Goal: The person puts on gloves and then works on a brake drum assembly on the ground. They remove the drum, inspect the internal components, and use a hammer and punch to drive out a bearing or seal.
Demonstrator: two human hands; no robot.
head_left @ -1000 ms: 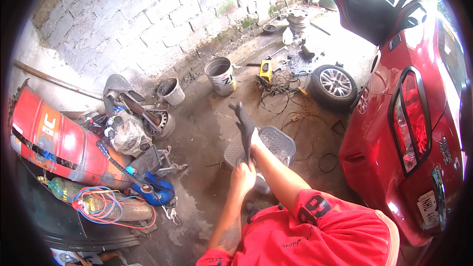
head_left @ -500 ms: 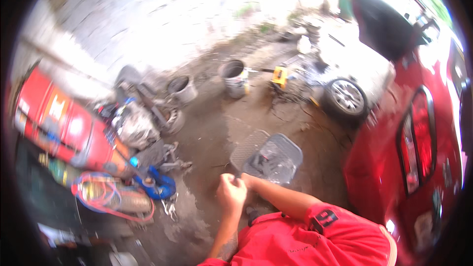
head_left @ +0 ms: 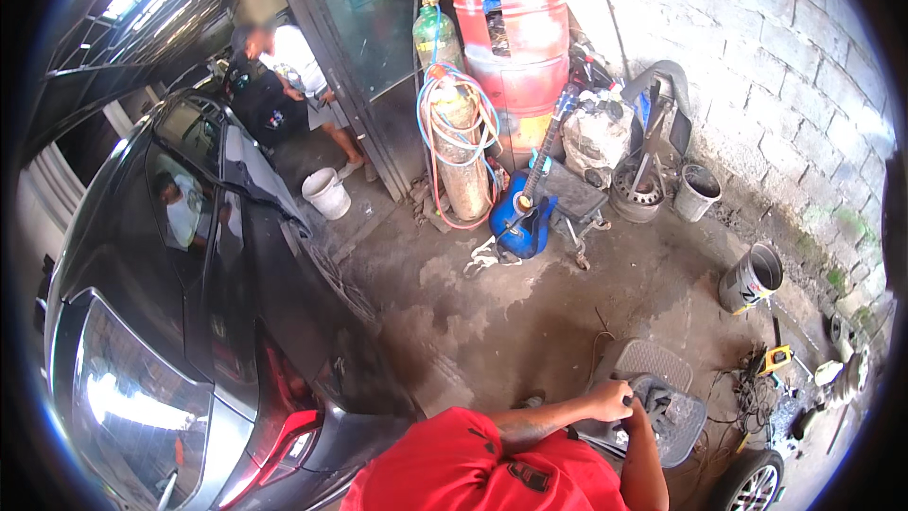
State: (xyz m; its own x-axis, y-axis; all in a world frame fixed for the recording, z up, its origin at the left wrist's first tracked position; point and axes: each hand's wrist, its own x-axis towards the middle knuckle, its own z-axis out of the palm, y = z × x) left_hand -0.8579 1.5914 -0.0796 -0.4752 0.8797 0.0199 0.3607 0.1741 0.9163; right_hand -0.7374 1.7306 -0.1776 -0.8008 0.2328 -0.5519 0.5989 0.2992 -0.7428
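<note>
My left hand [head_left: 607, 400] and my right hand [head_left: 637, 411] are close together in front of my red shirt [head_left: 454, 464]. The fingers of both look closed, and a small dark thing [head_left: 627, 401] shows between them, too small to name. Below and just beyond the hands is a grey plastic seat [head_left: 683, 426] with dark cloth-like stuff on it, beside a ribbed grey panel [head_left: 653, 358]. My right hand partly covers the seat.
A dark car [head_left: 218, 322] fills the left. Ahead are gas cylinders [head_left: 463, 161] with hoses, a red drum [head_left: 515, 66], a blue guitar [head_left: 515, 227] and buckets [head_left: 752, 279]. A wheel [head_left: 747, 483] lies lower right. Another person [head_left: 293, 71] stands by a doorway.
My view has swung left: the red car has left the picture, while the dark car and the other person have come in. My hands stay together, now further right in view.
</note>
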